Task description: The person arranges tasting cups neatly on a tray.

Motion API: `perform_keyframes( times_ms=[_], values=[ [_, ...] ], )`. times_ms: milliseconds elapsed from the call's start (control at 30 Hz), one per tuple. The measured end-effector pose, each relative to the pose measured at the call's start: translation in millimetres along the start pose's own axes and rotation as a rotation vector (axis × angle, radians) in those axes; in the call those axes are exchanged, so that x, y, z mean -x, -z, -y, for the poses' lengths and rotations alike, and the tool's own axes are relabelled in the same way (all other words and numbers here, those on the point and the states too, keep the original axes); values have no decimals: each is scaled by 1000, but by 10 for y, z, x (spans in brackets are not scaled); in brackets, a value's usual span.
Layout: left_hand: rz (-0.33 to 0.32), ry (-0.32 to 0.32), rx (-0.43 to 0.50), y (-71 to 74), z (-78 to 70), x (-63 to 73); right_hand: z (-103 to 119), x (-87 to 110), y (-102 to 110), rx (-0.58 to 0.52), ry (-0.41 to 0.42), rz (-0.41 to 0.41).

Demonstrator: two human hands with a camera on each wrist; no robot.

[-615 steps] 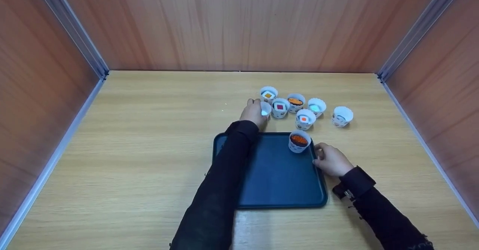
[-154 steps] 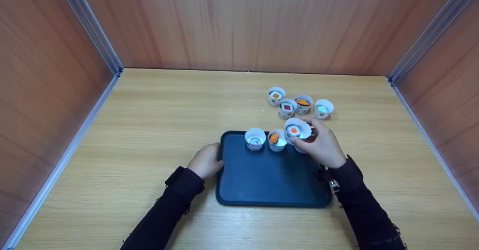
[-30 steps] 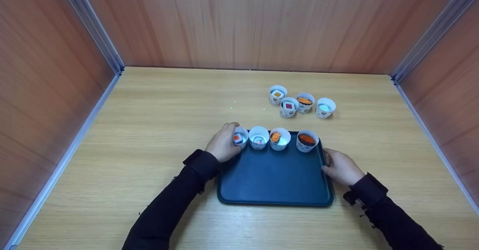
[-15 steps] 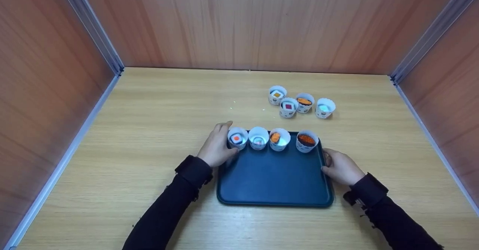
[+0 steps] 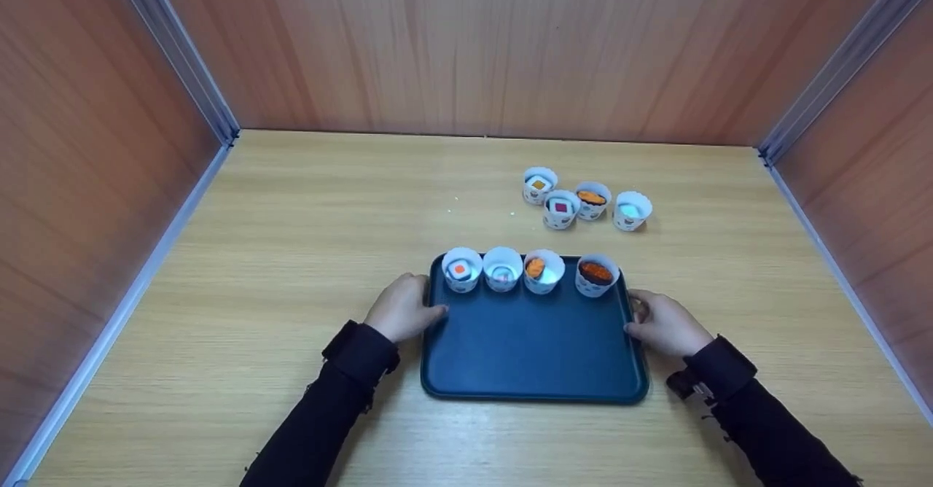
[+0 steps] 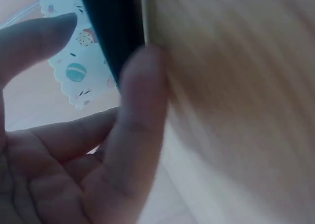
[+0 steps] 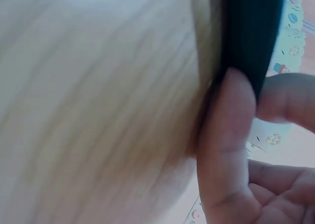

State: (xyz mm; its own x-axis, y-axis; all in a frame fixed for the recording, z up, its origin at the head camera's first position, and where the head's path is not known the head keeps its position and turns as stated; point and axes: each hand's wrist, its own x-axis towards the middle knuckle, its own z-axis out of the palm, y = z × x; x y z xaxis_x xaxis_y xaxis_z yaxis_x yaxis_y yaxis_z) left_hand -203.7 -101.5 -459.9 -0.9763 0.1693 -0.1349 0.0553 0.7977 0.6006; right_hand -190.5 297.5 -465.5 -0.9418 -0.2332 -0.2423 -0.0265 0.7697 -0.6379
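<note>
In the head view, a dark tray (image 5: 536, 348) lies on the table with paper cups in a row along its far edge. My left hand (image 5: 402, 310) is at the left rim; in the left wrist view the thumb (image 6: 44, 37) stands spread off the tray while a finger (image 6: 142, 91) touches its side. My right hand (image 5: 665, 321) pinches the right rim between thumb and fingers. Nearest the left hand is a cup with a white and orange piece (image 5: 462, 270). Beside it stand a whitish cup (image 5: 503, 269), a cup with an orange piece (image 5: 544, 272) and a cup with red-orange filling (image 5: 597, 275).
Beyond the tray, more paper cups stand on the table (image 5: 328, 217): one with a yellow-topped piece (image 5: 539, 185), one with a dark red square (image 5: 560, 209), one with orange filling (image 5: 592, 200) and a pale one (image 5: 632, 211). Wooden walls (image 5: 466, 49) enclose the back and sides.
Over the last second my left hand has let go of the cup at the tray's far left corner and moved down to the left rim. Earlier, several cups came onto the tray from the table.
</note>
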Motion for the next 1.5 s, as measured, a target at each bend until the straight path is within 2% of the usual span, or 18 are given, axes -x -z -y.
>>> perform_keyframes(
  times_ms=[233, 433, 667, 767, 900, 1033, 1133, 1267, 1500],
  values=[
    [-6, -65, 18, -41, 33, 13, -11, -6, 2, -24, -5, -1],
    [7, -39, 35, -39, 45, 21, -22, -15, 0, -47, 6, 4],
    [-3, -53, 15, -37, 64, 39, -35, -75, 73, -101, -3, 24],
    [-4, -53, 22, -39, 69, 35, -41, -130, 163, -112, 34, -56],
    [-8, -60, 25, -48, 75, 29, -37, -269, 299, -129, 91, -256],
    [-5, -59, 26, -48, 71, 36, -46, -471, 407, -234, 126, -432],
    [-2, -57, 26, -43, 66, 42, -54, -634, 473, -268, 145, -512],
    [-5, -68, 25, -35, 62, 45, -70, -853, 543, -263, 119, -530],
    [-2, -69, 24, -33, 46, 47, -98, -1133, 581, -213, -23, -438]
  ],
)
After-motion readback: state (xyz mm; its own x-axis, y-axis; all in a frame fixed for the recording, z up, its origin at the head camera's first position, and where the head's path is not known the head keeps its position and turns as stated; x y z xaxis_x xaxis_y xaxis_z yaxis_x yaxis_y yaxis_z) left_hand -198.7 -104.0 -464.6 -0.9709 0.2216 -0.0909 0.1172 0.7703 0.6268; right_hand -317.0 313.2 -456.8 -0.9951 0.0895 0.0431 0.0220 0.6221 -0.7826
